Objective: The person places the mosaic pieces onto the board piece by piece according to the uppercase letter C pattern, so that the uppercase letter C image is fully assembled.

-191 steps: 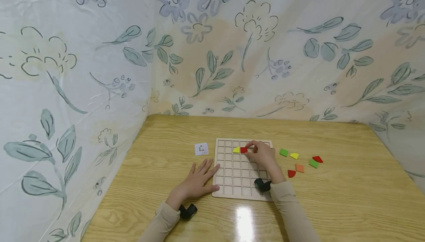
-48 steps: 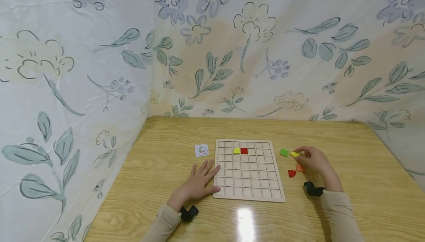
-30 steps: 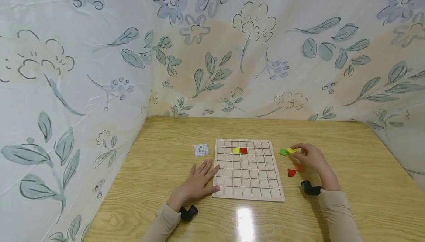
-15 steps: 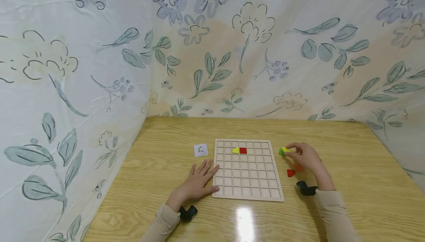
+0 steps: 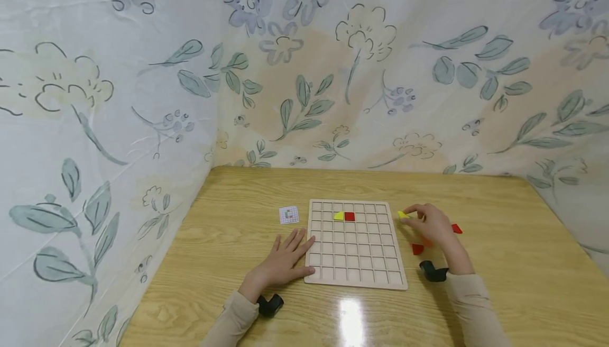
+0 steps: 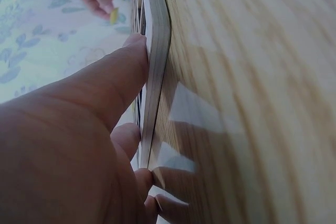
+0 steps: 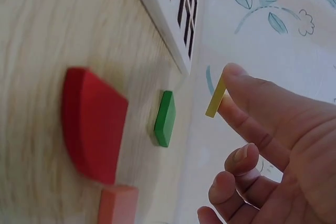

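Note:
Between thumb and index finger my right hand (image 5: 432,226) pinches a yellow piece (image 5: 402,215), just right of the gridded wooden board (image 5: 352,278). In the right wrist view the yellow piece (image 7: 216,98) is held clear of the table, past a green piece (image 7: 165,119). My left hand (image 5: 280,262) lies with fingers spread at the board's left edge, thumb and a fingertip touching it. A yellow rounded piece (image 5: 339,216) and a red square (image 5: 349,216) sit side by side in the board's second row.
Red rounded pieces lie right of the board, one in front (image 5: 417,249) and one beyond my right hand (image 5: 457,228). An orange square (image 5: 426,242) is partly under that hand. A small patterned card (image 5: 288,215) lies left of the board. Floral cloth hangs behind the table.
My right hand has picked up the yellow piece from among the loose pieces and carried it left, over the green piece toward the board. My left hand has stayed in place.

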A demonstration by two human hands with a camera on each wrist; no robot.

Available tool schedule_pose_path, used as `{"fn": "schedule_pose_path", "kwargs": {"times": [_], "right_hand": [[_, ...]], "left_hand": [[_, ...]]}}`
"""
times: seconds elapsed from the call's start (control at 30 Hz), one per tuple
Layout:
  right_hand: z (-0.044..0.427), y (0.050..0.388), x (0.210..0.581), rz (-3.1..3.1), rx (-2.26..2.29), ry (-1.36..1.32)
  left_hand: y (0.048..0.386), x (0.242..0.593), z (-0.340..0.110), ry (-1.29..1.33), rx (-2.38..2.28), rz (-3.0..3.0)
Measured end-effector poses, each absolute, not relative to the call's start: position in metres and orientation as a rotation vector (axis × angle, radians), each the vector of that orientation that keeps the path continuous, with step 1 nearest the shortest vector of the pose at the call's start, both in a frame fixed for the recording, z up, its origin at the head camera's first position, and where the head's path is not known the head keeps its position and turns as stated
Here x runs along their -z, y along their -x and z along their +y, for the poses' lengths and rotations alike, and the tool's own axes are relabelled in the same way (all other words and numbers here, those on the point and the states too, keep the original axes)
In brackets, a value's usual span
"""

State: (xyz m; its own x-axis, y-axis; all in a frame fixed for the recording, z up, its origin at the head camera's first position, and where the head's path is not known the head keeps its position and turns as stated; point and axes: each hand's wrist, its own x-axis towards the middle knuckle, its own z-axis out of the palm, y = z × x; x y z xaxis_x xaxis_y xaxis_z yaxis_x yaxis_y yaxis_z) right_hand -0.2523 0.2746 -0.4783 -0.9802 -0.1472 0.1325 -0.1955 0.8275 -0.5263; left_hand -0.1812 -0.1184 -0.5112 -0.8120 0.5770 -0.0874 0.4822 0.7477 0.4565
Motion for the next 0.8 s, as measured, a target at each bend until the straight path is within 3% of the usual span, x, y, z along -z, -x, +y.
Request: {"fn": "schedule_pose_path", "kwargs": {"times": [0.8], "right_hand": [[0.238,0.258,0.481,-2.92,-0.87,-0.313]], "left_hand": [[0.183,0.514,-0.116,-0.819,-0.621,2.73]]}}
